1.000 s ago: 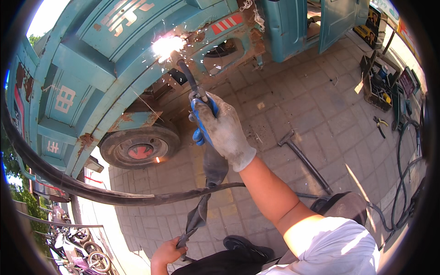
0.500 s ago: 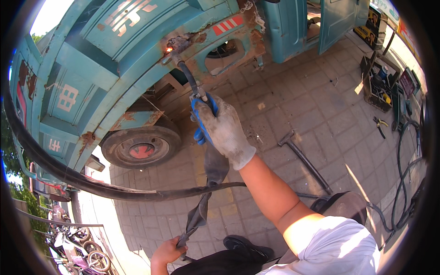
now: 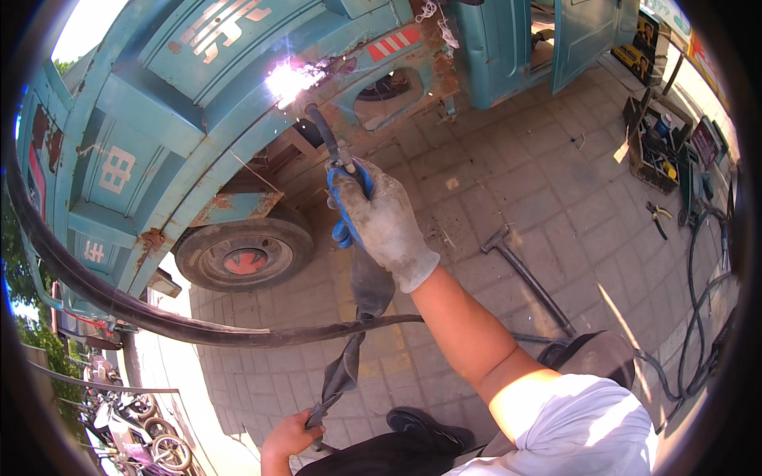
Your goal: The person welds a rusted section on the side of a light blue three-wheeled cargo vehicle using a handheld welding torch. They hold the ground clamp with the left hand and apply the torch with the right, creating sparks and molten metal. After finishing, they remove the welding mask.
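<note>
My right hand (image 3: 389, 226), in a dirty white and blue work glove, is closed round the handle of a welding torch (image 3: 324, 131). The torch's dark neck points up and left at the rusted lower edge of a teal truck body (image 3: 218, 139). A glaring white-violet arc (image 3: 292, 81) burns there, throwing sparks and hiding the torch tip. From below the glove a dark, crumpled sleeve (image 3: 341, 377) runs down toward me. My bare left hand (image 3: 292, 435) is closed round its lower end near my leg.
A thick black hose (image 3: 198, 329) arcs across the left and middle. The truck's wheel (image 3: 244, 252) stands below the body. On the paving lie a hammer (image 3: 530, 278), pliers (image 3: 658, 219) and cables (image 3: 689, 349). A toolbox (image 3: 655, 143) stands at the far right, and parked motorcycles (image 3: 151, 428) at lower left.
A small orange glow at the torch tip has become a blinding arc with sparks. My right hand has shifted very slightly left with the torch; my left hand has stayed put.
</note>
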Available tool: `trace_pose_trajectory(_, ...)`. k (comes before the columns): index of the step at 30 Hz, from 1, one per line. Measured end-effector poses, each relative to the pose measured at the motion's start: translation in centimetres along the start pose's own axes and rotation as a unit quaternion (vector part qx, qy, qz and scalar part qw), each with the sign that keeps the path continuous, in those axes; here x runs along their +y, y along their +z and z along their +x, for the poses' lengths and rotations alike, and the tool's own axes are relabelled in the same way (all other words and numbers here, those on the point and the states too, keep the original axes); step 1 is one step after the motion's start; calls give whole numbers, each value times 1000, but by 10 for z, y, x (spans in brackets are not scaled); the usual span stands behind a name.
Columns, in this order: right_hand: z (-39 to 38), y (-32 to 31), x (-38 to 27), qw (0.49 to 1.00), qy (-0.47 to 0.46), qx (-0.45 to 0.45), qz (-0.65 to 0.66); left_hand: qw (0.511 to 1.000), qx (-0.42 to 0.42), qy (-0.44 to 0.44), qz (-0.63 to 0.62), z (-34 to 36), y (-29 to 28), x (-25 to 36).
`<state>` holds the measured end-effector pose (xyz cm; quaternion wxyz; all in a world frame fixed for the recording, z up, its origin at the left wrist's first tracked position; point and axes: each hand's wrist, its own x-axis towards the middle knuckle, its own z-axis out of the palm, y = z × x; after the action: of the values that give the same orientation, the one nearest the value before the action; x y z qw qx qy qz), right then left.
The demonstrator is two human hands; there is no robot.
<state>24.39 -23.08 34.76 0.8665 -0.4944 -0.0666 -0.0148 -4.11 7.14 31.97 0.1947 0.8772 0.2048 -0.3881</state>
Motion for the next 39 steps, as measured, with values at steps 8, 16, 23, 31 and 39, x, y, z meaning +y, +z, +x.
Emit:
trace_pose_trajectory(8,-5,0,-13,999,37,-1,-12,1000,-1,-15,11,-3,-3,9)
trace_pose_trajectory(16,-3,0,-6,1000,5,0,-6,1000,-1,-8,6,-2,-2,4)
trace_pose_trajectory(23,0,-1,-3,1000,1,-7,2,1000,-1,-8,9,0,-1,2)
trace_pose_trajectory(31,3,-1,-1,1000,-13,-12,-4,1000,-3,-16,11,-3,-3,12)
trace_pose_trajectory(39,-1,-1,-3,1000,-8,-8,11,1000,-4,-10,21,-3,-4,11)
